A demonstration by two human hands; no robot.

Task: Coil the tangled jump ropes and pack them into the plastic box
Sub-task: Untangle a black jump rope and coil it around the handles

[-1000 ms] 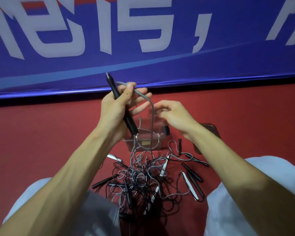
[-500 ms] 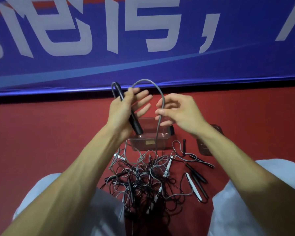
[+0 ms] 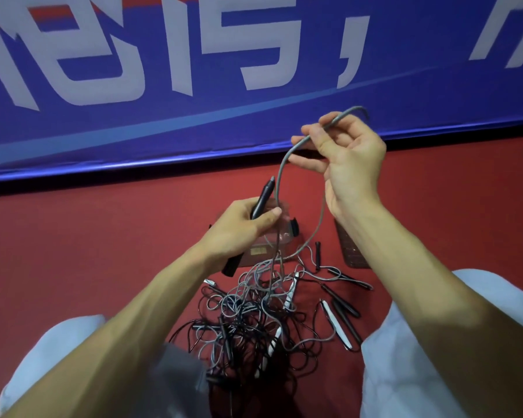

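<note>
My left hand (image 3: 245,226) grips a black jump-rope handle (image 3: 263,197) whose tip points up and away. A grey rope (image 3: 280,173) rises from beside it in a loop to my right hand (image 3: 341,155), which pinches it high up near the blue banner. The rope's other strand drops past my right wrist into a tangled pile of black and grey ropes (image 3: 254,324) on the red floor between my knees. The clear plastic box (image 3: 280,236) sits just behind my left hand, partly hidden by it.
Loose black and white handles (image 3: 337,324) lie to the right of the pile. A dark flat object (image 3: 351,251) rests under my right forearm. A blue banner (image 3: 163,86) with white characters lines the wall ahead. My knees in light cloth flank the pile.
My right hand has lifted up and to the right, drawing the grey rope into a taller loop. My left hand has dropped toward the box with the handle.
</note>
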